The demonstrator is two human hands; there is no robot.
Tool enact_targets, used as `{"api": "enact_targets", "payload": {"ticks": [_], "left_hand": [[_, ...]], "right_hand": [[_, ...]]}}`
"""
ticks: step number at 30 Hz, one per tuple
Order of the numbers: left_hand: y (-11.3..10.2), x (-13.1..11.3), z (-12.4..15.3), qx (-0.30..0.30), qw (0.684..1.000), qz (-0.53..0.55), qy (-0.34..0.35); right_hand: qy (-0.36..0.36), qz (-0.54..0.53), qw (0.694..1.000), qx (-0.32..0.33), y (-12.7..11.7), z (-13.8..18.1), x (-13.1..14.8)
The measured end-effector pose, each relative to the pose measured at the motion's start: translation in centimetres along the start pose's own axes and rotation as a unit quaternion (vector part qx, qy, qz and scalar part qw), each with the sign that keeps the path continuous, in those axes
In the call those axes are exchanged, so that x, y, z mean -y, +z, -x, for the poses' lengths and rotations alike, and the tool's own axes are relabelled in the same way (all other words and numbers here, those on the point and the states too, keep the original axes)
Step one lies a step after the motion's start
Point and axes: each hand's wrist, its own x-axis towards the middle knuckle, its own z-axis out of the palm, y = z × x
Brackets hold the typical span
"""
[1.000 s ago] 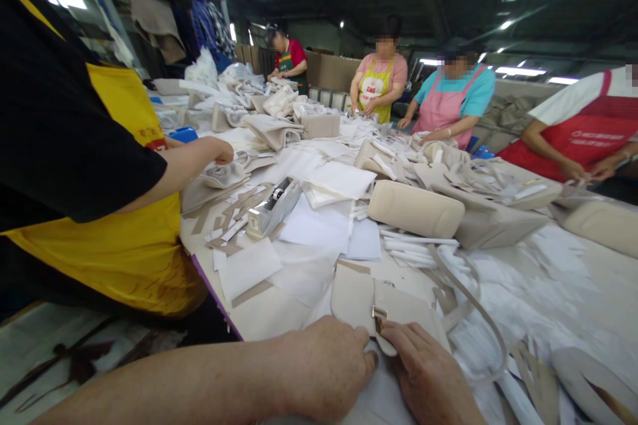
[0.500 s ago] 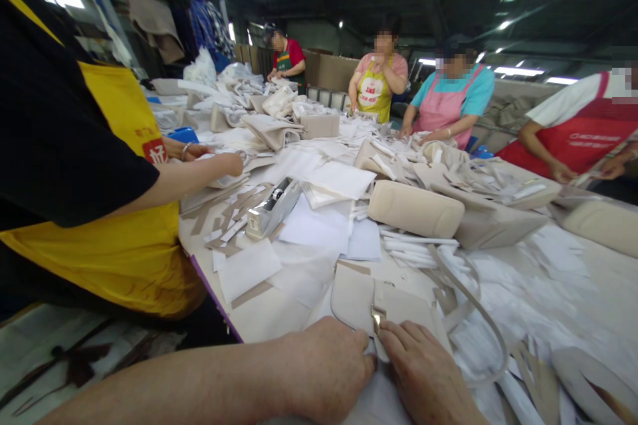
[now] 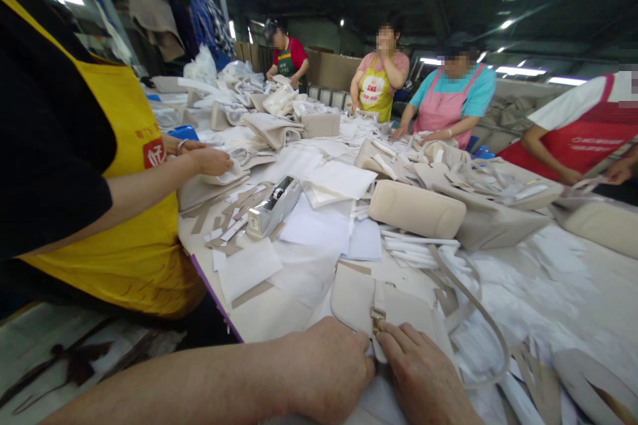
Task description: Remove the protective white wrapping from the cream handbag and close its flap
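Note:
A cream handbag lies flap up on the table right before me. A short strap with a gold-coloured buckle runs down the middle of its flap. My left hand is closed at the flap's lower edge, its thumb and fingers bent in beside the strap end. From the other side, the fingers of my right hand press together on the strap just under the buckle. My fingertips partly cover the strap end. The bag's thin shoulder strap loops out to the right.
Beyond the bag are a tape dispenser, white paper sheets and another cream bag. A tape-like roll lies at the lower right. A co-worker in a yellow apron stands close on the left; several others work across the table.
My right fingertips have shifted slightly off the buckle, so more of it shows. My left hand has hardly moved. The co-worker on the left has drawn an arm back.

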Motion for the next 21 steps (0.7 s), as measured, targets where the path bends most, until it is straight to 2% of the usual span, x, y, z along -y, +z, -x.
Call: {"api": "enact_targets", "payload": {"ticks": [4, 9, 14, 21], "left_hand": [[0.0, 0.0, 0.0, 0.006, 1.0, 0.002, 0.006], [0.2, 0.2, 0.0, 0.004, 1.0, 0.006, -0.004], [0.4, 0.3, 0.1, 0.008, 1.0, 0.018, -0.005], [0.7, 0.4, 0.1, 0.019, 0.999, 0.03, -0.003]], "right_hand": [[0.01, -0.01, 0.999, 0.031, -0.1, 0.1, 0.1], [0.095, -0.093, 0.985, 0.107, -1.2, -0.8, -0.5], [0.169, -0.18, 0.96, 0.132, -1.9, -1.6, -1.5], [0.207, -0.229, 0.936, 0.167, -2.5, -2.3, -1.4]]}}
